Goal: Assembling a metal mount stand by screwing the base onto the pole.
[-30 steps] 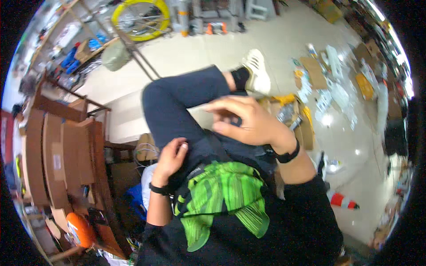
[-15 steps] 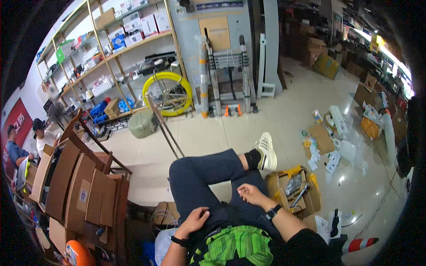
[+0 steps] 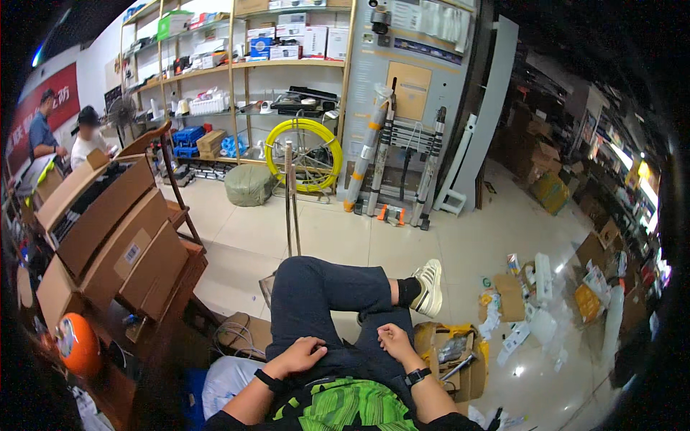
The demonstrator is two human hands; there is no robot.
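My left hand (image 3: 302,354) lies on my lap against the dark trousers (image 3: 305,294), its fingers loosely laid on the cloth and nothing held. On the other thigh rests my right hand (image 3: 395,342), fingers curled in, with no object showing in them. A dark band (image 3: 271,381) circles my left wrist and a black watch (image 3: 417,376) my right. Between my forearms a bright green patterned cloth (image 3: 352,402) covers my front. Just right of my right hand stands an opened cardboard box (image 3: 471,384) with plastic-wrapped parts and a metal tube inside.
Stacked cartons (image 3: 129,248) and an orange helmet-like object (image 3: 79,345) sit on wooden furniture at left, with two people beyond. Ahead are shelves (image 3: 287,65), a yellow cable reel (image 3: 303,154) and a folded ladder (image 3: 406,158). Packaging scraps (image 3: 528,309) litter the floor at right.
The view has swung left and levelled, so shelves and cartons show further right or larger. Both hands stay on my lap, with little change in their pose.
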